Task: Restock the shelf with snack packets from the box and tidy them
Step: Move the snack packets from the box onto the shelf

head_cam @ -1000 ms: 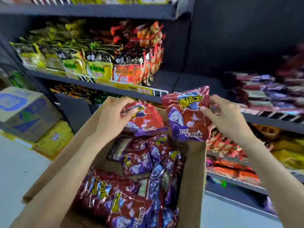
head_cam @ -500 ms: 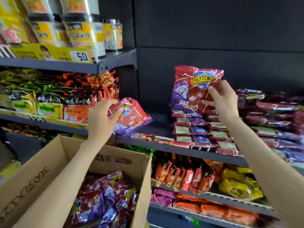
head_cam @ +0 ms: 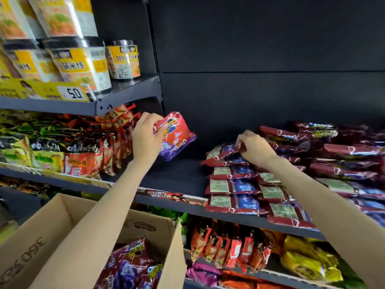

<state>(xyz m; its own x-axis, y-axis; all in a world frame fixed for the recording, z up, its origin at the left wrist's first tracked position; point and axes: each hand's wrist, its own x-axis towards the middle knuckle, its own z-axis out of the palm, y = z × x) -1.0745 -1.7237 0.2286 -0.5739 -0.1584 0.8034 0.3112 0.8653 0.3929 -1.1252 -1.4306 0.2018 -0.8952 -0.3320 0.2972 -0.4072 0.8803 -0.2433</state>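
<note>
My left hand [head_cam: 145, 136] grips a red and purple snack packet [head_cam: 177, 138], held tilted above the bare dark stretch of the middle shelf [head_cam: 175, 176]. My right hand [head_cam: 254, 147] pinches the top edge of another red packet [head_cam: 223, 153] that lies flat on top of a stack of like packets [head_cam: 235, 188] on the same shelf. More of these packets lie piled to the right [head_cam: 343, 155]. The open cardboard box [head_cam: 150, 228] sits below at the lower left, with several red and purple packets [head_cam: 133, 265] inside.
Left of the bare stretch stand upright noodle packets [head_cam: 83, 155]. The shelf above holds yellow-labelled cups [head_cam: 123, 59] and a price tag reading 5.0 [head_cam: 73, 93]. The lower shelf carries red [head_cam: 229, 247] and yellow [head_cam: 308, 261] packets. A dark back panel [head_cam: 260, 90] rises behind.
My right hand has brought its packet down from upright in the air onto the stack. My left hand has carried its packet further up and right, over the shelf.
</note>
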